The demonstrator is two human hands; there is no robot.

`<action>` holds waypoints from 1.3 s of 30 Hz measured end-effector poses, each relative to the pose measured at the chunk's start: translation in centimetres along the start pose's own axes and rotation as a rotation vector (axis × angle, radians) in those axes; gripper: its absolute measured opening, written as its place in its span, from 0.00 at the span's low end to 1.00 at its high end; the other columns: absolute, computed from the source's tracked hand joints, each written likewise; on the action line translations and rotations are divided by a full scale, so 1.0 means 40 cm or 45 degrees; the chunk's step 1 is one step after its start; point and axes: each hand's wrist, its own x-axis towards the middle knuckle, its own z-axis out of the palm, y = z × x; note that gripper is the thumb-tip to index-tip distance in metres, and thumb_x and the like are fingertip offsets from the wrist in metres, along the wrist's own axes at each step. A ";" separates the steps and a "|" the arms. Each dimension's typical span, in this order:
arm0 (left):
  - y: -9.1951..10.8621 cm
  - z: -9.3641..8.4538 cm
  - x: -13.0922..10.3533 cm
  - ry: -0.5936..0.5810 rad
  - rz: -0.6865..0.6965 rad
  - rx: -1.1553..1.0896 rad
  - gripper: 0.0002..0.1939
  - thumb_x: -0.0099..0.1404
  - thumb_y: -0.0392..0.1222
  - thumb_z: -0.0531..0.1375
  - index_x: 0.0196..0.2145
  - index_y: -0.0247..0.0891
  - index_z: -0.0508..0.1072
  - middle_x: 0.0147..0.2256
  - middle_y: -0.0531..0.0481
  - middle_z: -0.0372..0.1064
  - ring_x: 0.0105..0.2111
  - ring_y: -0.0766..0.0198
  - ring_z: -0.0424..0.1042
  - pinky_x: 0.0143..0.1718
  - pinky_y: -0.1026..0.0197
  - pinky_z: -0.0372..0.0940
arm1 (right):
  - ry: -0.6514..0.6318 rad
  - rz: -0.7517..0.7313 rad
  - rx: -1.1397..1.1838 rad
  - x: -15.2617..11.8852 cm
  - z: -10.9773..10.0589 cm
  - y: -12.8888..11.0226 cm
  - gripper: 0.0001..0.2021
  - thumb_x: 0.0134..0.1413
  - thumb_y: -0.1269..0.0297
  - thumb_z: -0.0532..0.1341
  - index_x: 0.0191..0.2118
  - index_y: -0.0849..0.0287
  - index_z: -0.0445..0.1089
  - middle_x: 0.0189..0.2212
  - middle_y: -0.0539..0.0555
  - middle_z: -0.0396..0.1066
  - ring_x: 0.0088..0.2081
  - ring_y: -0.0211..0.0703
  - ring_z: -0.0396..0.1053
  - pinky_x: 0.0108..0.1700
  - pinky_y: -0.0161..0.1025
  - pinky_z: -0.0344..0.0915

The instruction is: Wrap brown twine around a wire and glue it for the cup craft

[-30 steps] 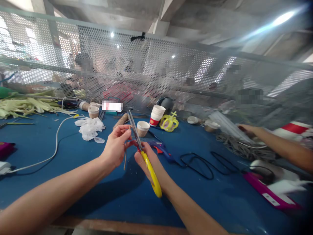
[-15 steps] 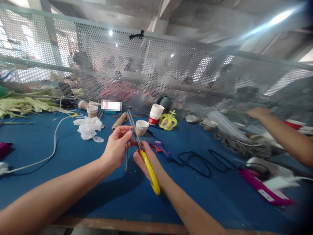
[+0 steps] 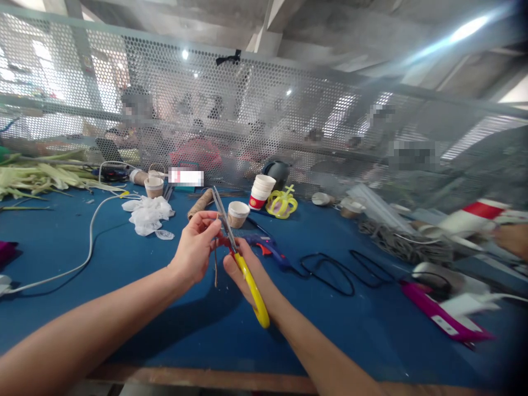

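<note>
My left hand [image 3: 197, 247] pinches a thin brown cord [image 3: 215, 268], one end of which hangs below the fingers. My right hand [image 3: 249, 269] is closed around yellow-handled scissors [image 3: 252, 289], whose metal blades point up and away beside the left fingertips. The blades look nearly together, and whether the cord lies between them I cannot tell. Just beyond the hands stands a paper cup [image 3: 238, 215] wrapped in brown cord. A roll of brown twine [image 3: 201, 204] lies to its left. Partly behind my right hand rests a blue glue gun [image 3: 270, 250].
Stacked paper cups [image 3: 261, 192] and a yellow crown-shaped piece [image 3: 282, 203] stand farther back. White crumpled material [image 3: 149, 214] lies left. A purple power strip [image 3: 441, 314] and grey cord bundle [image 3: 421, 248] are right. A perforated screen [image 3: 173, 110] borders the table [image 3: 136, 264]. Another person's hand [image 3: 513, 235] is far right.
The other person's arm at right has drawn back toward the edge, and a red-and-white cup stack there has shifted left and tilted. My hands and the scissors hold nearly the same pose.
</note>
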 end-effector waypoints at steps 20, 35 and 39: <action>-0.006 -0.003 0.000 -0.027 -0.001 0.022 0.07 0.52 0.35 0.60 0.29 0.36 0.64 0.23 0.57 0.61 0.21 0.74 0.62 0.25 0.66 0.63 | 0.053 0.066 0.007 -0.004 0.002 -0.006 0.28 0.48 0.38 0.49 0.42 0.60 0.58 0.21 0.45 0.53 0.21 0.33 0.52 0.23 0.32 0.53; 0.076 -0.086 0.029 -0.075 -0.050 0.244 0.09 0.47 0.36 0.64 0.28 0.35 0.69 0.20 0.57 0.61 0.19 0.74 0.61 0.21 0.69 0.61 | -0.212 0.313 -0.969 -0.025 -0.072 0.017 0.21 0.44 0.67 0.60 0.48 0.59 0.65 0.35 0.59 0.69 0.37 0.47 0.66 0.35 0.37 0.59; 0.076 -0.110 0.032 -0.193 -0.188 0.261 0.09 0.47 0.35 0.64 0.28 0.35 0.69 0.18 0.57 0.60 0.18 0.73 0.60 0.18 0.70 0.57 | -0.437 0.259 -1.238 -0.023 -0.097 -0.007 0.23 0.45 0.63 0.60 0.51 0.56 0.65 0.38 0.61 0.70 0.41 0.54 0.66 0.38 0.42 0.59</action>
